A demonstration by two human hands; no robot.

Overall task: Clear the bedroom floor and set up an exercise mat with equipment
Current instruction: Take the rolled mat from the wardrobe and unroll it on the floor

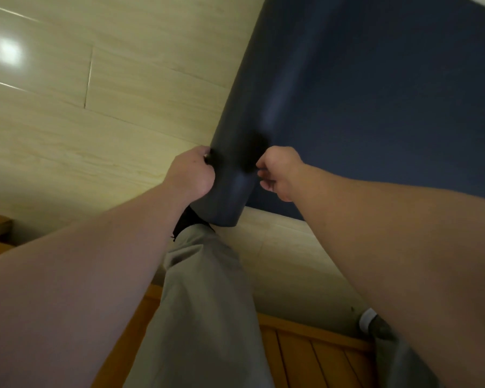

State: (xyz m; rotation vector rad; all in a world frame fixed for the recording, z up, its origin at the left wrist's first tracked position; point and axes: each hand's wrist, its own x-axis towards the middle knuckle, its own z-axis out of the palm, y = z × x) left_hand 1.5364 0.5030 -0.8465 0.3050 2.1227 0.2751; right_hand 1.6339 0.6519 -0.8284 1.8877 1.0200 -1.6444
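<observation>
You're gripping the still-rolled part of the mat (263, 93) with your left hand (192, 175), fingers curling round it; your right hand (277, 175) is curling against its other side, can't tell if it's holding. The mat is lying about half unrolled on the pale glossy floor (95, 107). No equipment is showing, and wooden slats (305, 357) are sitting beside your legs.

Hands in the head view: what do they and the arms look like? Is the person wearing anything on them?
The left hand and right hand wear no gloves, and no rings, watch or bands show. No sleeve reaches into view on either side. Lower down, loose grey-green trousers can be seen.
</observation>
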